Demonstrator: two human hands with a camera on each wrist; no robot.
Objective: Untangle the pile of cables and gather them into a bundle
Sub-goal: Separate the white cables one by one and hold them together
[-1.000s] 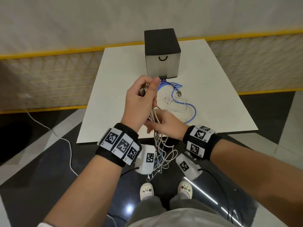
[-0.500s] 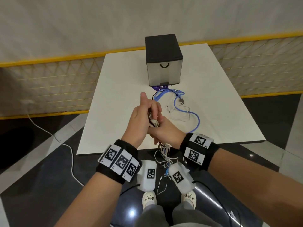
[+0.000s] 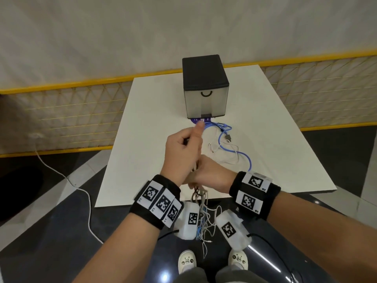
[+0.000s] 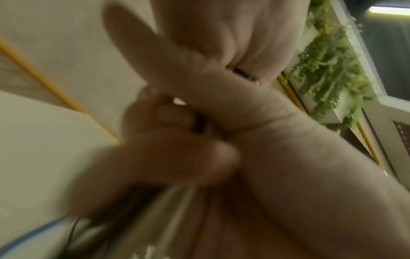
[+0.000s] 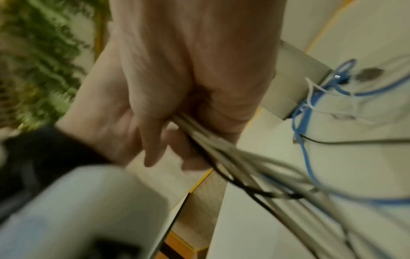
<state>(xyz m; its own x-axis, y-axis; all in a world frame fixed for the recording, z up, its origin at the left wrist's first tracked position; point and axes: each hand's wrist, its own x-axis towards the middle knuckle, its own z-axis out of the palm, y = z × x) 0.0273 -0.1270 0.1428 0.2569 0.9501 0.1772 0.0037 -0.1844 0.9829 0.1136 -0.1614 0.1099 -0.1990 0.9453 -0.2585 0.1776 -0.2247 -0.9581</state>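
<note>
A bundle of white, grey and black cables (image 3: 202, 209) hangs below the table's front edge. My left hand (image 3: 183, 148) grips its upper part in a fist with the thumb up. Directly under it, my right hand (image 3: 211, 176) is curled round the same bundle. The two hands touch. The right wrist view shows the strands (image 5: 221, 150) fanning out of a closed fist. A blue cable (image 3: 234, 148) and a thin white cable (image 3: 224, 154) lie loose on the table (image 3: 142, 160), the blue one trailing toward my right wrist. The left wrist view is blurred.
A black-topped box with a grey front (image 3: 205, 86) stands at the table's middle back, with a purple tag at its base. A yellow mesh barrier (image 3: 61, 111) runs behind the table. A white cord (image 3: 67, 180) crosses the dark floor at left. My shoes (image 3: 186, 262) are below.
My left hand has come down from a higher hold onto my right hand, closing the gap of stretched cable between them. The hanging loops sit lower in view.
</note>
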